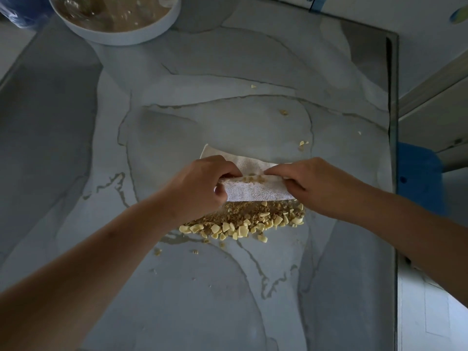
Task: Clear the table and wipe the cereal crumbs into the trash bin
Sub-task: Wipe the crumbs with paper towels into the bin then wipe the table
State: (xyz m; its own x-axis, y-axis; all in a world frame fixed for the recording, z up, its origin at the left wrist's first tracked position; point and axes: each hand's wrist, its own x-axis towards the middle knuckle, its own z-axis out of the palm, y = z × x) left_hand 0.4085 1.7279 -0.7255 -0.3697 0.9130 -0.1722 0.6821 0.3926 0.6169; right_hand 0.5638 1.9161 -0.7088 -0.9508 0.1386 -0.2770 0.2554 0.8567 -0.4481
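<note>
Cereal crumbs (243, 221) lie heaped in a band on the marbled worktop (177, 287), just on the near side of a white cloth (255, 191) whose lower edge touches the heap. A few crumbs sit on top of the cloth along its fold, and strays lie apart: several on the near side of the heap and several well beyond the cloth toward the far right. The left hand (200, 186) and the right hand (319, 186) grip the two ends of the cloth, the fingers (278, 171) of each curled nearly closed and pinching the folded edge (nothing else is held). The cloth stands between the hands, partly raised at the fold, its far flap flat on the worktop.

A white bowl (119, 34) rests at the far left corner, so the clearing appears unfinished. A blue object (417, 178) shows beside the right edge of the worktop; whether it is the trash bin cannot be told.

Risks, as a judgement: a lifted or slackened lower edge would let the cloth ride over the heap and leave crumbs behind; a quick pull would scatter the larger pale flakes sideways past the cloth ends; crumbs on the fold may drop when the cloth is tilted; the far strays are easily missed.
</note>
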